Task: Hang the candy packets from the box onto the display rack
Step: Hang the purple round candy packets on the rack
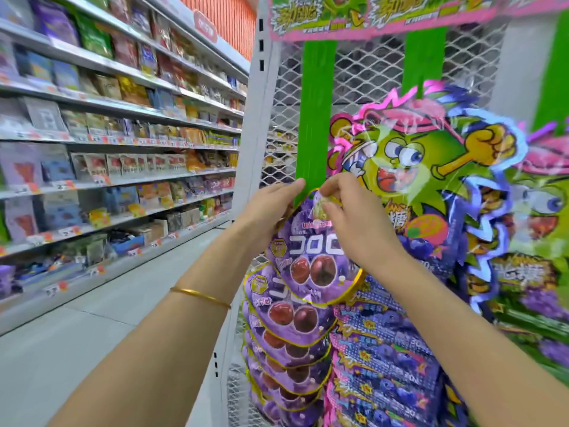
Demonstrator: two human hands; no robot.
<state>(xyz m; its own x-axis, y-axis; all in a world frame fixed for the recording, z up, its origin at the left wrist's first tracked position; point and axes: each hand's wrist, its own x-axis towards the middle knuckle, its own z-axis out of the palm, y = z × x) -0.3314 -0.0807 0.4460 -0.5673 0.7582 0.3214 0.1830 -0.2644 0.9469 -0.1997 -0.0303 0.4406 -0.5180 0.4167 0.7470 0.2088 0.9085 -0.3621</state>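
Candy packet [311, 263] is being held up between both hands at the left side of the display rack [363, 75], its top edge lying against the lower end of a green strip [315, 118] on the white mesh. The left hand [268, 214] is gripping the packet's upper left edge, with its fingers reaching up behind it and along the strip. The right hand [357, 223] is pinching the small header tab at the very top between curled fingertips, so nearly all of the packet is hanging below the two grips.

The packet is showing a glossy purple face with a gold rim, white lettering across the middle and two dark round grapes beneath. Its printed front is facing the camera.

Its long axis is running close to upright, with the narrow top pointing up at the strip and the rounded bottom pointing down. That bottom is overlapping the topmost of a column of matching purple packets [289, 334] hanging just below, beside a column of blue and pink packets [385, 349].
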